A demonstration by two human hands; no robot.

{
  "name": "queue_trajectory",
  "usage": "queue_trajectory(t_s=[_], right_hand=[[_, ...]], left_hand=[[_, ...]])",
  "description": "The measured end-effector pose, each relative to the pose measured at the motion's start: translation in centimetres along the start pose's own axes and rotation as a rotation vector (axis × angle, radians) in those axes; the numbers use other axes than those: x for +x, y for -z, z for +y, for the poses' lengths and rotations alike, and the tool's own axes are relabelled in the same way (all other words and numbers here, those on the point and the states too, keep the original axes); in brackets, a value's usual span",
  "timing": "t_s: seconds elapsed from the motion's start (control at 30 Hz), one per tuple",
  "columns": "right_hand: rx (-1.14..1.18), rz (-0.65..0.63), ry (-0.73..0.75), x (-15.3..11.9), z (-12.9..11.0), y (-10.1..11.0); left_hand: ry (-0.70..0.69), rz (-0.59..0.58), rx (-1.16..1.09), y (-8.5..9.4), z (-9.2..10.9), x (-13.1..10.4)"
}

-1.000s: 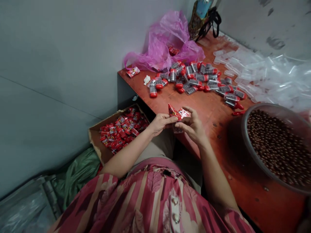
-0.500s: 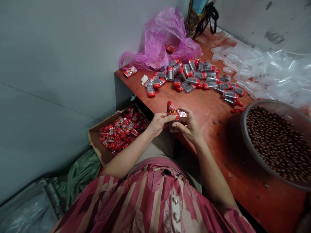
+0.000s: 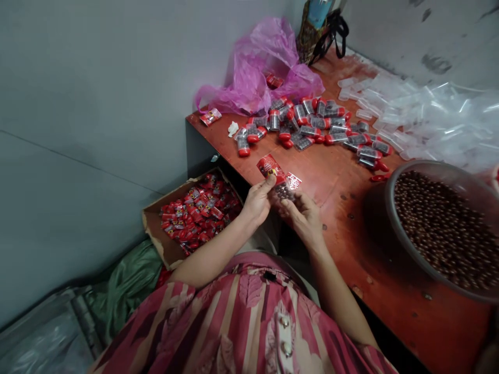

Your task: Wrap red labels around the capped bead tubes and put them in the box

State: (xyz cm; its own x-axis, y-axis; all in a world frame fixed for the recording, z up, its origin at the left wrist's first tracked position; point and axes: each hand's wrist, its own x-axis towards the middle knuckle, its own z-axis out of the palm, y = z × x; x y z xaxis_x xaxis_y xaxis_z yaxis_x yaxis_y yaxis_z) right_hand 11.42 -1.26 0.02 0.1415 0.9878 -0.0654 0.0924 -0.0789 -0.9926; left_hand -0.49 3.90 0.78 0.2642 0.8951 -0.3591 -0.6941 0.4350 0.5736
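Note:
Both hands meet over the table's near edge. My left hand pinches a red printed plastic wrapper, its thumb on top. Dark round candies show through clear plastic at the wrapper's lower end; whether a container sits inside I cannot tell. My right hand is closed on this clear end. A small red-and-white patterned piece sticks out above the right fingers. Beyond the hands lie several small clear containers with red caps, filled with dark candies.
A grey tub of brown candies stands on the red table at right. Clear empty containers are heaped behind it. A pink plastic bag lies at the back. A cardboard box of red wrapped packs sits below left.
The red wrapper now lies flatter and wider, tilted to the left, with dark candies visible below it. My left hand has moved slightly right, and my right hand has turned and dropped a little.

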Motion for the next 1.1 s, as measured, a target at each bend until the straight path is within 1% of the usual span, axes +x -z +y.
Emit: queue_trajectory(t_s=[0.07,0.1,0.2,0.27,0.3,0.33,0.47,0.5,0.57,0.63,0.7,0.83,0.87,1.0,1.03,1.1], right_hand=[[0.080,0.042,-0.044,-0.3,0.0,-0.3],[0.081,0.065,-0.051,-0.5,0.1,-0.3],[-0.055,0.128,0.017,-0.9,0.2,-0.5],[-0.136,0.165,0.063,-1.0,0.3,-0.5],[-0.128,0.166,0.059,-1.1,0.3,-0.5],[-0.083,0.151,0.034,-1.0,0.3,-0.5],[0.222,0.024,-0.124,-0.9,-0.1,-0.7],[0.249,0.022,-0.135,-0.9,-0.1,-0.7],[0.207,0.083,-0.108,-0.9,0.0,-0.8],[0.086,0.181,-0.034,-1.0,0.2,-0.8],[0.032,0.226,0.008,-1.0,0.3,-0.9],[0.202,0.102,-0.076,-0.7,0.3,-1.0],[0.216,0.093,-0.085,-0.7,0.2,-1.0],[0.106,0.149,-0.038,-0.8,0.0,-0.7],[0.104,0.150,-0.042,-0.8,0.0,-0.7],[0.182,0.133,-0.085,-0.7,0.1,-0.7]], left_hand=[[0.012,-0.019,-0.002,-0.3,0.0,0.0],[0.015,-0.015,0.004,-0.5,0.1,-0.1],[0.016,0.024,0.026,-0.6,0.1,-0.1],[0.016,0.017,0.030,-0.6,0.2,0.0],[0.015,-0.001,0.033,-0.5,0.3,0.1],[0.015,-0.021,0.038,-0.5,0.4,0.1],[0.042,-0.109,0.097,-0.1,0.8,0.3],[0.054,-0.128,0.116,0.0,0.8,0.3],[0.070,-0.139,0.144,0.1,0.6,0.3],[0.072,-0.120,0.144,0.1,0.2,0.3],[0.054,-0.088,0.128,0.0,-0.1,0.1],[0.033,-0.063,0.120,-0.3,0.0,-0.3],[0.029,-0.064,0.110,-0.4,0.1,-0.3],[0.005,-0.040,0.085,-0.6,0.1,-0.3],[-0.002,-0.023,0.106,-0.5,-0.1,-0.3],[-0.026,0.022,0.168,-0.4,-0.5,-0.3]])
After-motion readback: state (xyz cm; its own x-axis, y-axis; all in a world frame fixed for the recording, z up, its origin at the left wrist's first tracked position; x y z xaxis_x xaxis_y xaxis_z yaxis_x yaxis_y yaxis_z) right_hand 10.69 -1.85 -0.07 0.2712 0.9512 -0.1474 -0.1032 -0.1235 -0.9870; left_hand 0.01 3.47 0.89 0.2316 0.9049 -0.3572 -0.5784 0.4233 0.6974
